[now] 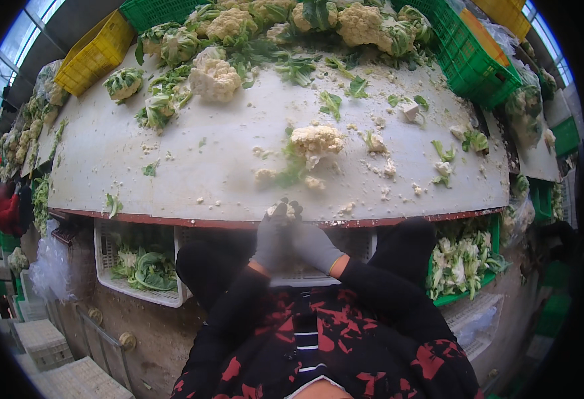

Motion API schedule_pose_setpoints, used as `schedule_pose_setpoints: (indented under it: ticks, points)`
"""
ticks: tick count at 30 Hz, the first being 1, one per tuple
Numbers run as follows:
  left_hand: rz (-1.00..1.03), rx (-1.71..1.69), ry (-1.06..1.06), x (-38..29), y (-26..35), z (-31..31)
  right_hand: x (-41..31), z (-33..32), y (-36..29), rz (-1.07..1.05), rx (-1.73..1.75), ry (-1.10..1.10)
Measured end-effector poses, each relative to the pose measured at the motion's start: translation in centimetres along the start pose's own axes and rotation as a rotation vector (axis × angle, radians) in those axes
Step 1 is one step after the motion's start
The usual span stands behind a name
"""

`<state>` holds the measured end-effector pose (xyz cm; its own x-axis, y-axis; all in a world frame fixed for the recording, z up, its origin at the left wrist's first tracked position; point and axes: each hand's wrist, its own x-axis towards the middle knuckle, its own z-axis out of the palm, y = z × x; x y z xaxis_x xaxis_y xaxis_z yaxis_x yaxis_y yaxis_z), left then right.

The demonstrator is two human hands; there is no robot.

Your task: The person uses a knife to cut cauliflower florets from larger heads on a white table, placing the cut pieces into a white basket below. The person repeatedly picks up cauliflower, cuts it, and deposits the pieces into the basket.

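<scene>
My left hand [269, 244], in a grey glove with dark fingertips, is at the table's front edge with its fingers around a small pale cauliflower piece [288, 211]. Pressed close beside it is my right hand [317, 245], gloved the same way; a blur hides its fingers and whether they grip anything. Just beyond the hands, a trimmed cauliflower head [317, 141] rests on the white tabletop [212, 164]. Loose florets [315, 182] and a blurred green leaf [290, 169] lie between that head and my hands.
Untrimmed cauliflowers [361, 25] are heaped at the far side, between a yellow crate [94, 52] and a green crate [476, 55]. Under the table's edge stand a white crate [174, 289] of leaves and a green crate [495, 234] of trimmings. A person [6, 207] is at far left.
</scene>
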<state>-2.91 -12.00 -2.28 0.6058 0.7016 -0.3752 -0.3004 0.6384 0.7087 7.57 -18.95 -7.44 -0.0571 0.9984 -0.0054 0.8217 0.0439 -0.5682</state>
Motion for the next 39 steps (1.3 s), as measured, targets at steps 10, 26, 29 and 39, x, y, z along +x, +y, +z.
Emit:
schedule_pose_setpoints:
  ticks: [10, 26, 29, 39]
  points:
    - [0.030, 0.745, -0.046, -3.1, 1.2, -1.4, -3.7, -11.8, -0.3, 0.329, 0.493, -0.055]
    - [0.317, 0.666, -0.027, 0.7, 3.1, 1.4, 0.5, -10.2, -0.5, 0.205, 0.364, 0.420]
    - [0.089, 0.363, -0.086, -0.7, 3.2, 2.8, -0.4, -11.0, -2.9, 0.252, 0.490, 0.371]
    - [0.210, 0.515, -0.111, -4.6, -1.0, 1.4, -5.6, -7.2, -3.3, 0.256, 0.444, 0.002]
